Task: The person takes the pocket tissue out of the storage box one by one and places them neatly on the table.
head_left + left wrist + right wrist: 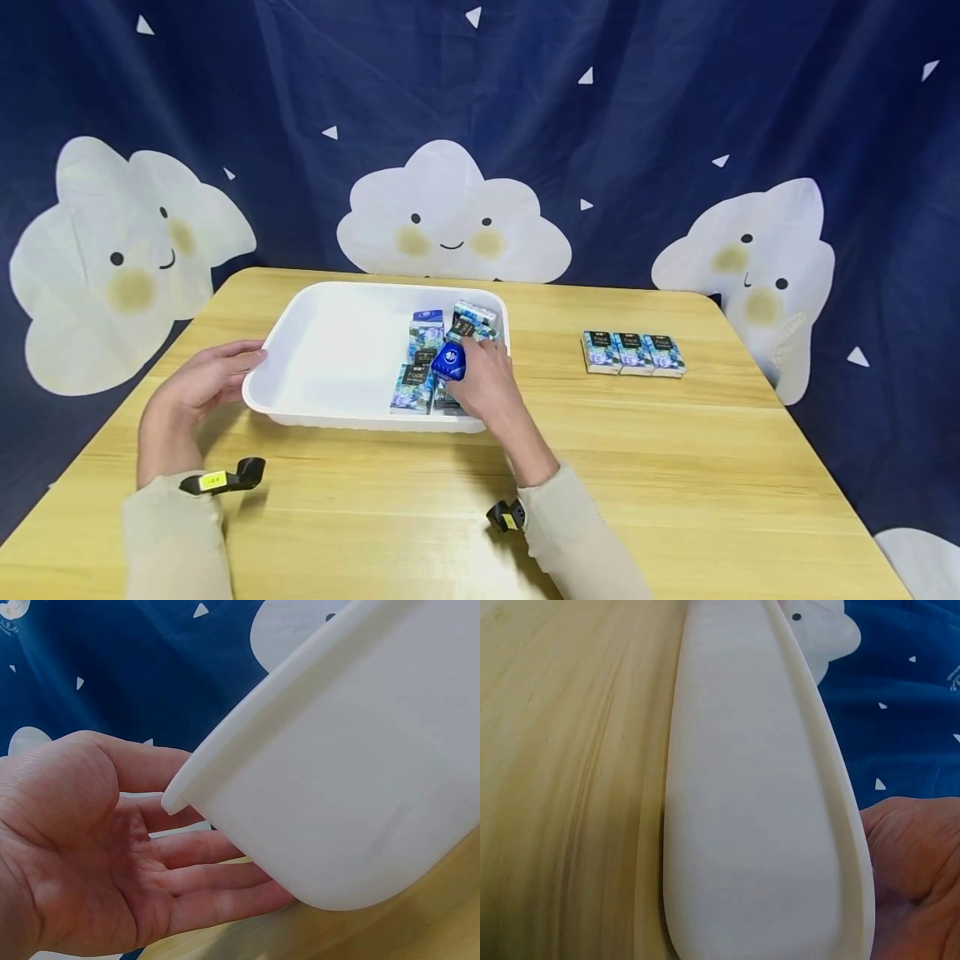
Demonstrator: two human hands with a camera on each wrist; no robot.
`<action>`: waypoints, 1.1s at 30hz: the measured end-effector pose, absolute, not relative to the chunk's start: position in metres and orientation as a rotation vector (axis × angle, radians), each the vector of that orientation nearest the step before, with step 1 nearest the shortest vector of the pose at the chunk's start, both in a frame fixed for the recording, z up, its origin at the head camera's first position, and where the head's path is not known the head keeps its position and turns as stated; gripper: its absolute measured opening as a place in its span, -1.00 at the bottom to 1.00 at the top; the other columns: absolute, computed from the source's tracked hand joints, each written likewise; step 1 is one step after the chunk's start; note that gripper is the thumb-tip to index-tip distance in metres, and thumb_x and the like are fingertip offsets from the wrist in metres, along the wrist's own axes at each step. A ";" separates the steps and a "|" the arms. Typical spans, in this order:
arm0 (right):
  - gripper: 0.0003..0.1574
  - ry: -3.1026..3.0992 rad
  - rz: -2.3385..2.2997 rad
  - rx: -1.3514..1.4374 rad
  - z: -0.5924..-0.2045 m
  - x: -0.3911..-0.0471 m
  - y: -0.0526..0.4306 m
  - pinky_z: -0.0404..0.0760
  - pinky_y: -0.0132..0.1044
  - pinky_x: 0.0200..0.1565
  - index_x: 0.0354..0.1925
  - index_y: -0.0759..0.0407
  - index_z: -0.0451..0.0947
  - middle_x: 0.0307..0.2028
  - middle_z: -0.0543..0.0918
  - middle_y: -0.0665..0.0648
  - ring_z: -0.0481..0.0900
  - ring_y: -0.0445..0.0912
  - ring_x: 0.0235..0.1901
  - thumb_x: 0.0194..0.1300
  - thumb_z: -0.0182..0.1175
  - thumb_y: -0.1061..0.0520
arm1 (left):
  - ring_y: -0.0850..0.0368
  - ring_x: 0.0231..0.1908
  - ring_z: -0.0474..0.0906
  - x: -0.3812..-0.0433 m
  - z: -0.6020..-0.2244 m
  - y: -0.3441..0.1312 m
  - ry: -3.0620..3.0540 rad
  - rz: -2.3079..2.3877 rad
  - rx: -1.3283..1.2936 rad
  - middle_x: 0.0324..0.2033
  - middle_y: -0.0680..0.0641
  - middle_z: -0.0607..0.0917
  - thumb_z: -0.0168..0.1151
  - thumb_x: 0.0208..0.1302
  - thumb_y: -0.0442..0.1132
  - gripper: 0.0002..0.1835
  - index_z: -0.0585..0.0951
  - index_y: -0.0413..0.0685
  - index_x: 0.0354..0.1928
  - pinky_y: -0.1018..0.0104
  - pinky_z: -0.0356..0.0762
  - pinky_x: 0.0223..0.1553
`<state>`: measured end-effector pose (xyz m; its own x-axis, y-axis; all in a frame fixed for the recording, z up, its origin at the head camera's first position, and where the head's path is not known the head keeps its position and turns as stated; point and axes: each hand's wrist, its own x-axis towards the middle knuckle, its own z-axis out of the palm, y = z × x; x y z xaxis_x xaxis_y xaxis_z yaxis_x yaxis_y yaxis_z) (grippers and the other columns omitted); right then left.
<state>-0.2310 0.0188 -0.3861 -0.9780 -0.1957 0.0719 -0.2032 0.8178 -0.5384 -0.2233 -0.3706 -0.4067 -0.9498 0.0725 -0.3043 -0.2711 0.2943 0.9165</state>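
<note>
A white tray (337, 350) stands on the table, with several blue floral tissue packs (412, 389) in its right part. My left hand (213, 375) is at the tray's left end. In the left wrist view its fingers (217, 904) are extended and touch the outside of the tray wall. Reaching over the near right corner, my right hand (483, 379) pinches a tissue pack with a dark blue end (449, 361) inside the tray. The tray wall (757, 787) hides the right fingertips and the pack in the right wrist view.
Three more tissue packs (634, 354) lie side by side on the wooden table (675, 467), to the right of the tray. A dark blue curtain (525, 100) with white clouds hangs behind the table.
</note>
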 end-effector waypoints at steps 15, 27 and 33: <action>-0.16 -3.016 0.874 0.358 -0.388 -0.232 0.020 0.40 0.08 0.32 0.35 0.24 0.46 0.16 0.62 0.34 0.49 0.22 0.21 0.08 0.46 0.28 | 0.38 -0.19 0.67 -0.225 -0.407 -0.371 2.266 1.706 -0.194 -0.22 0.39 0.66 0.10 0.55 -0.01 -0.18 0.02 -0.38 0.55 0.39 0.69 -0.13; -0.16 -2.995 0.899 0.379 -0.389 -0.233 0.021 0.40 0.11 0.33 0.35 0.25 0.47 0.17 0.64 0.32 0.51 0.25 0.23 0.08 0.46 0.29 | 0.37 -0.20 0.68 -0.224 -0.406 -0.370 2.259 1.711 -0.222 -0.23 0.39 0.66 0.11 0.55 -0.02 -0.18 0.01 -0.35 0.56 0.39 0.69 -0.14; -0.15 -2.994 0.918 0.375 -0.389 -0.233 0.021 0.39 0.12 0.34 0.35 0.24 0.47 0.18 0.63 0.32 0.51 0.25 0.24 0.07 0.47 0.30 | 0.37 -0.20 0.68 -0.224 -0.406 -0.371 2.256 1.713 -0.221 -0.22 0.39 0.66 0.11 0.54 -0.02 -0.18 0.01 -0.35 0.56 0.39 0.69 -0.14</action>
<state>-0.2327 0.0212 -0.3893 -0.9716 -0.2295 0.0578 -0.2225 0.8021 -0.5543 -0.2243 -0.3712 -0.4065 -0.9433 0.0575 -0.3269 -0.2994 0.2773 0.9129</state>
